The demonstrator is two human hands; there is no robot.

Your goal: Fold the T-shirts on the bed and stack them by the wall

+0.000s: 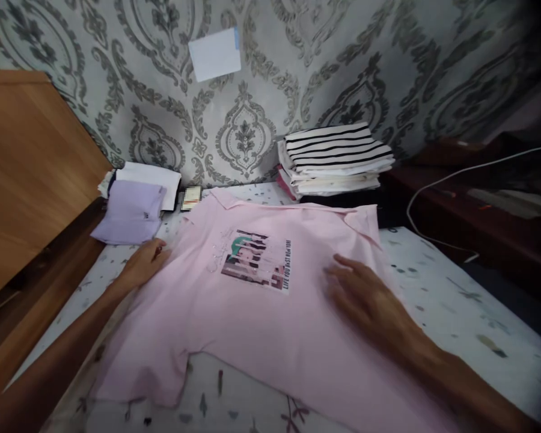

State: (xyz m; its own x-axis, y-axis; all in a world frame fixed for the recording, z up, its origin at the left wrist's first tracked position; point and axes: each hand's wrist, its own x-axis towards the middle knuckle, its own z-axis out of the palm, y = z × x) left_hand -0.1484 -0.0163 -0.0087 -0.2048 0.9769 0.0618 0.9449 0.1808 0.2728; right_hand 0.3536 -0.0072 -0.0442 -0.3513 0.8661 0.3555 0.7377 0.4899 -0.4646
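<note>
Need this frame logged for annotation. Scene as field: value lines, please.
garment: pink printed T-shirt, spread out, print up
surface: patterned sheet
left hand: at shirt's left edge; grip unclear
right hand: open, blurred, over shirt; contact unclear
left pile: lilac folded garment overlapping white one
right pile: black-striped white garment on top

On our patterned white sheet point(442, 288) we have a pink shirt point(313, 319) spread flat, and beyond it a lilac-topped pile point(130, 207), a small blurred item point(192, 198) and a stripe-topped stack point(336, 156).
</note>
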